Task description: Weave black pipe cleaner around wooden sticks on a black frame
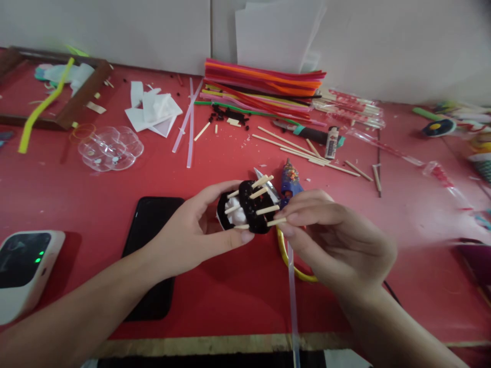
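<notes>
The left hand [187, 232] clasps the black frame [250, 205]; the right hand [345, 243] pinches a protruding stick [276, 222], glue gun [290, 180] just beyond that grip, worktop's front edge [215, 345] nearer the body.

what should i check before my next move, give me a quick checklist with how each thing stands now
1. Left hand steadying the black piece: ok, thumb and fingers grip its side.
2. Right hand on a stick: ok, fingers pinch its outer end.
3. Glue gun nozzle turned away from you: ok.
4. Glue gun hot: cannot tell.
5. Phone out of the way: not ok, it lies beneath your left forearm.
6. Spare sticks in view: ok, on the table beyond your hands.
</notes>
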